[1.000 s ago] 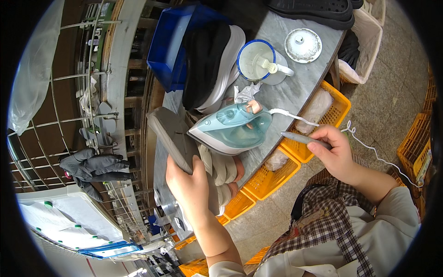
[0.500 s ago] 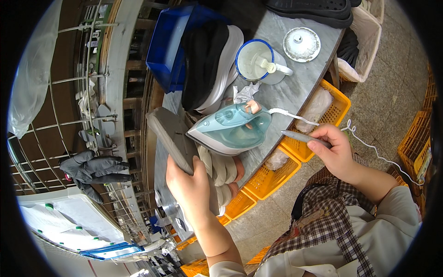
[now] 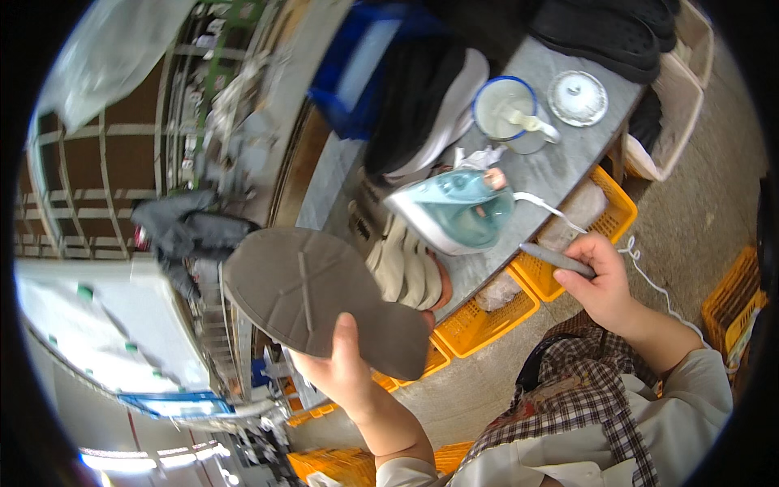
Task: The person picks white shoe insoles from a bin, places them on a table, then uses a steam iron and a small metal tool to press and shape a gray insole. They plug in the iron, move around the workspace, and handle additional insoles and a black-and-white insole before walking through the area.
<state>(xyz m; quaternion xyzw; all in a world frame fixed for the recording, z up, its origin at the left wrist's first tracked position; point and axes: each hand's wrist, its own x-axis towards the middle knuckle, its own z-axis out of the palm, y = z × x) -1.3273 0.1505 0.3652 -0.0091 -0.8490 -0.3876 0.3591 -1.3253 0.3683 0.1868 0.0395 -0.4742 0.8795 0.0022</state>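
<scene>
My left hand (image 3: 345,369) grips a grey-brown shoe sole (image 3: 300,284) at its near edge, the thumb lying on its face. Thin raised lines cross on the broad end of that face, which is turned up toward me. My right hand (image 3: 602,284) pinches a slim grey pen-shaped tool (image 3: 560,258), its tapered tip pointing left, apart from the sole. Between and beyond my hands, a light-blue steam iron (image 3: 458,215) rests on the grey table. Beside the iron is a row of cream pieces (image 3: 398,264), partly behind the sole.
Farther back stand a blue-rimmed mug (image 3: 491,118) with a brush handle in it, a white lid (image 3: 578,97), black clogs (image 3: 596,36), stacked black and white soles (image 3: 422,105) and a blue bin (image 3: 324,105). Yellow baskets (image 3: 471,337) line the table's edge. The iron's white cord (image 3: 552,209) hangs off it.
The sole has turned from edge-on to show its broad face and moved left, off the table's middle. The pen-shaped tool stays in my right hand. The whole view has shifted.
</scene>
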